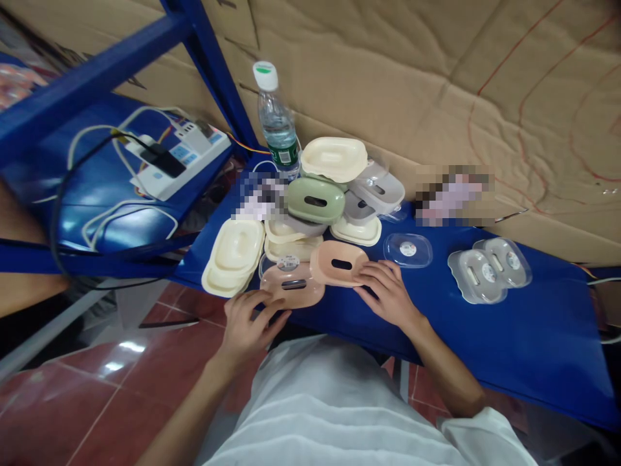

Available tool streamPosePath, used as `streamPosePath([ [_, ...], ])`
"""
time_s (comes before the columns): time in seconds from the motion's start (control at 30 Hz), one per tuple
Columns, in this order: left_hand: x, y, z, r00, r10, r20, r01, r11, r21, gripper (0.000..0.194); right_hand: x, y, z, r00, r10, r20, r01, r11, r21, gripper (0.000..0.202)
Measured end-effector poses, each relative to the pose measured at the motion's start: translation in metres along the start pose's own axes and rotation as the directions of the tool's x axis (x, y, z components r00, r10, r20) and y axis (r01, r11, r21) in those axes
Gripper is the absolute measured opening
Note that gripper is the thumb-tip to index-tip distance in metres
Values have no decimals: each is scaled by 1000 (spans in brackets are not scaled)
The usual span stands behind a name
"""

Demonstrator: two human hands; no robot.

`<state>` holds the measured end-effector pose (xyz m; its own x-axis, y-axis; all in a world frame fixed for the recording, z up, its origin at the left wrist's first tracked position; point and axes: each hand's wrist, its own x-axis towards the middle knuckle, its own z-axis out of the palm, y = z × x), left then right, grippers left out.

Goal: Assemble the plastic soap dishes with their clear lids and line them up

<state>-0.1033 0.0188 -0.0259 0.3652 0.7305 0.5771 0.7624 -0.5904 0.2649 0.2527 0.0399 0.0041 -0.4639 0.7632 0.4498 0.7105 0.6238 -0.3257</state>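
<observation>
My right hand (392, 294) grips the right edge of a pink soap dish (325, 266) with a dark slot in its base. To its left lies a second pink dish (272, 282), under a clear piece with a round barcode label (290, 262). My left hand (248, 318) closes on the near left edge of this second dish. The two pink dishes overlap slightly at the table's front edge. Behind them is a pile with a green slotted dish (316, 201), a cream dish (334, 159) and grey slotted dishes (381, 188). Cream trays (237, 244) lie to the left.
A clear labelled lid (421, 251) and packed grey dishes (478, 275) lie to the right on the blue table (543, 343). A water bottle (277, 123) stands behind the pile. Left, a power strip (184, 162) with cables sits by a blue frame (208, 71). Cardboard (388, 77) forms the back.
</observation>
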Motion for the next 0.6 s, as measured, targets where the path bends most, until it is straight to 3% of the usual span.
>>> streamPosePath([
  [0.33, -2, 4, 4, 995, 47, 86, -50, 998, 30, 34, -1, -1, 0, 1000, 26, -9, -25, 999, 23, 19],
  [0.6, 7, 16, 7, 985, 93, 147, -89, 995, -36, 24, -2, 0, -1, 999, 30, -26, -30, 999, 25, 18],
])
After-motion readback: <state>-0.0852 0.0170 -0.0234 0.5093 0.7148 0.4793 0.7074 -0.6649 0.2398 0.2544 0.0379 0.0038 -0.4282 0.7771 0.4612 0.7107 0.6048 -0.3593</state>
